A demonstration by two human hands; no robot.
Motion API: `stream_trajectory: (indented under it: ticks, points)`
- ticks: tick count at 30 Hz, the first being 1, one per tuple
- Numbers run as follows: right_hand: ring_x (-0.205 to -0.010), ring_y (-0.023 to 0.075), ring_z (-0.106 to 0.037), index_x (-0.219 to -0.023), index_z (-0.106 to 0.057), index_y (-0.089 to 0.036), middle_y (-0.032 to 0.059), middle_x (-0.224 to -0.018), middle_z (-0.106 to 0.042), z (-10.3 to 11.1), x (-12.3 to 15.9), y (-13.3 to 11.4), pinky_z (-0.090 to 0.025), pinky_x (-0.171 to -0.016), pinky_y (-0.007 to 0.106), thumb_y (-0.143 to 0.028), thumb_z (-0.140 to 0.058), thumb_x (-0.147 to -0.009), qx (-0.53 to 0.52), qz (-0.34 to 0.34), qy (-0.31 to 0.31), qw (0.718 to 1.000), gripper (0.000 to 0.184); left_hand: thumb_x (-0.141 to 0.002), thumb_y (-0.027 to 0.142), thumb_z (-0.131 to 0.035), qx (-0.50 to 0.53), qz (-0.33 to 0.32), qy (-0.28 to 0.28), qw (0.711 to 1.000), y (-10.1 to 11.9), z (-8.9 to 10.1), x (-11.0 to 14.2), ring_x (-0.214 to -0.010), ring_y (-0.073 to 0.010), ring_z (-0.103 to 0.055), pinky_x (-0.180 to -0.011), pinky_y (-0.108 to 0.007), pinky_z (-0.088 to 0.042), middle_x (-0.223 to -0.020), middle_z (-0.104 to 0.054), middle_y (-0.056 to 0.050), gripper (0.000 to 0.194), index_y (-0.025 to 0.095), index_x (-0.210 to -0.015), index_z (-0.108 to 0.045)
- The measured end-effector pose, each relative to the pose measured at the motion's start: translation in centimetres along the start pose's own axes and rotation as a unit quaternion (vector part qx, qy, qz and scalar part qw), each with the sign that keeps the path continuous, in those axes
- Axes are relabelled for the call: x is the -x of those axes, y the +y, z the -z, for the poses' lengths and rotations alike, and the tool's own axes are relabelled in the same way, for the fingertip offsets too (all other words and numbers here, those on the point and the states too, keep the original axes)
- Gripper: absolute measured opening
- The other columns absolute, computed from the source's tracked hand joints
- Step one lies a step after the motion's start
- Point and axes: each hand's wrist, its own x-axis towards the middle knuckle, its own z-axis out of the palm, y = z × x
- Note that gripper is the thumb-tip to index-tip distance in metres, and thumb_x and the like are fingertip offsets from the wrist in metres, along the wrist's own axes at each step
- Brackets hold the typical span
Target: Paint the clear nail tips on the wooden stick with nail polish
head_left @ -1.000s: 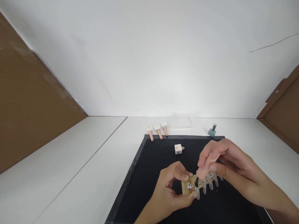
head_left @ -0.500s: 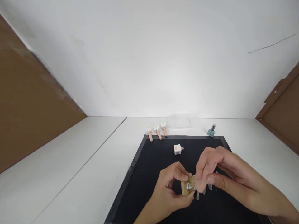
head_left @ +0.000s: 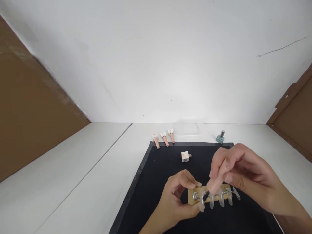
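Note:
My left hand [head_left: 175, 200] pinches the left end of a small wooden holder [head_left: 195, 196] that carries several clear false nail tips [head_left: 220, 200] on metal pegs, over a black mat [head_left: 161, 169]. My right hand [head_left: 240, 170] grips a pink nail polish brush cap [head_left: 216, 182], its dark brush tip touching the nail tip nearest the holder's left end. A small white polish bottle [head_left: 185, 156] without its cap stands on the mat behind the hands.
Three pink-capped white polish bottles [head_left: 163, 138] lie at the mat's far left edge. A teal bottle with a grey cap [head_left: 220, 137] stands at its far right corner. A white wall rises behind, brown cardboard panels [head_left: 26, 113] at both sides.
My right hand dipped down over the holder, then lifted a little, so the row of nail tips shows again. The brush now touches the leftmost tip. My left hand stays put.

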Motion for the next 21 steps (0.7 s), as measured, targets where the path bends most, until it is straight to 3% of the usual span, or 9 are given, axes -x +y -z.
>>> stream_trajectory:
  ticks: [5,12,18,21]
  points:
    - [-0.079,0.0134,-0.065,-0.095,-0.05,-0.025,0.002,-0.093,-0.063,-0.01,-0.25,-0.19,-0.053,-0.071,0.029,-0.016,-0.045,-0.098,-0.013,-0.021,-0.058,0.998,0.011,-0.063,0.012,-0.077,0.022,0.027,-0.01,0.999,-0.02,-0.22,-0.5,-0.061,-0.0056,-0.053,-0.058,-0.012,-0.044,-0.07,-0.05,0.005,0.028,0.021,-0.075,-0.054]
    - [-0.085,0.0123,-0.062,-0.096,-0.051,-0.027,0.0007,-0.094,-0.062,0.1,0.21,-0.32,-0.051,-0.071,0.024,-0.013,-0.045,-0.097,0.066,-0.007,0.011,0.998,0.015,-0.063,0.015,-0.078,-0.005,-0.011,-0.01,1.0,-0.36,-0.06,-0.39,-0.062,-0.006,-0.051,-0.06,-0.013,-0.044,-0.07,-0.047,0.006,0.029,0.022,-0.077,-0.053]
    - [-0.08,0.0138,-0.062,-0.095,-0.05,-0.026,0.0011,-0.09,-0.062,0.22,0.01,-0.54,-0.052,-0.07,0.028,-0.013,-0.044,-0.097,0.049,-0.02,-0.055,0.997,0.014,-0.061,0.006,-0.073,-0.048,-0.013,-0.018,0.999,-0.25,-0.09,-0.57,-0.06,-0.0055,-0.047,-0.058,-0.013,-0.041,-0.069,-0.047,0.007,0.031,0.022,-0.076,-0.051]
    - [-0.081,0.0128,-0.061,-0.094,-0.051,-0.026,0.0008,-0.092,-0.06,0.22,0.06,-0.45,-0.051,-0.07,0.026,-0.011,-0.043,-0.096,0.093,-0.025,-0.04,0.995,0.017,-0.062,0.007,-0.072,-0.061,-0.026,-0.022,0.998,-0.37,-0.11,-0.56,-0.059,-0.0059,-0.046,-0.057,-0.014,-0.04,-0.068,-0.046,0.007,0.031,0.022,-0.076,-0.05]
